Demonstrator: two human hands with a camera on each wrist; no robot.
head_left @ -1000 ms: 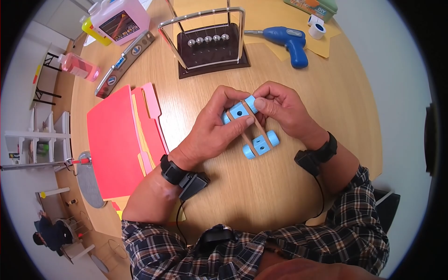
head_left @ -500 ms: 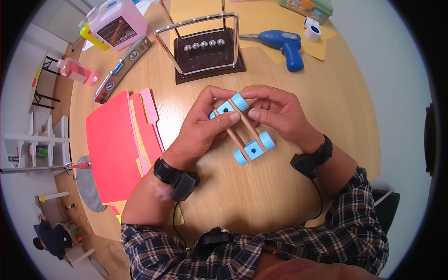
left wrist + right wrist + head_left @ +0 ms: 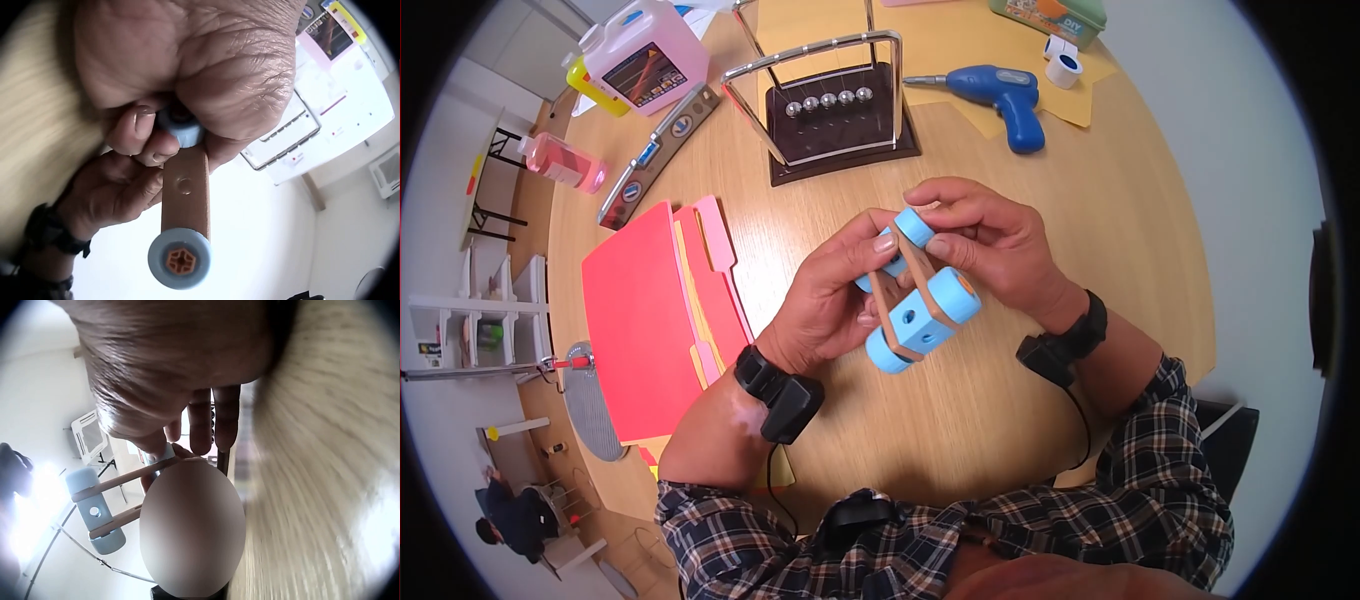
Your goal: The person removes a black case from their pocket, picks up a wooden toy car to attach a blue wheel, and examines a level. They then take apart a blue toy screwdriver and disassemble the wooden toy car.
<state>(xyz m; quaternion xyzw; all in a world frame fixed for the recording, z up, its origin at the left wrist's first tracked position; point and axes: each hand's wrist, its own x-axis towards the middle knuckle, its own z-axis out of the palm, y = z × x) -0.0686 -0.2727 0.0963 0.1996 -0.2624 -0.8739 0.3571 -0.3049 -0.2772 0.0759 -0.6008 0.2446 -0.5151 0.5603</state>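
A toy construction assembly (image 3: 911, 318) has two light-blue blocks with round ends, joined by two brown strips (image 3: 184, 209). My left hand (image 3: 825, 300) grips its far block, thumb on top and fingers underneath. At that block's right round end, my right hand (image 3: 1005, 250) pinches the light-blue cap (image 3: 914, 228) between thumb and fingers. The near block tilts up toward the head camera, with an orange insert (image 3: 966, 283) in its right end. In the left wrist view a similar orange insert (image 3: 180, 261) sits inside a round blue end. My left palm hides part of the far block there.
Beyond the hands stands a Newton's cradle (image 3: 840, 150). A blue toy drill (image 3: 1000, 95) and white rolls (image 3: 1063, 68) lie at the back right. Red folders (image 3: 635, 330), a spirit level (image 3: 658, 155) and bottles (image 3: 565, 163) are on the left of the table (image 3: 960, 430).
The assembly's near block has swung up toward the head camera and looks larger. My left thumb has shifted up along the far block. The right hand stays at its round end.
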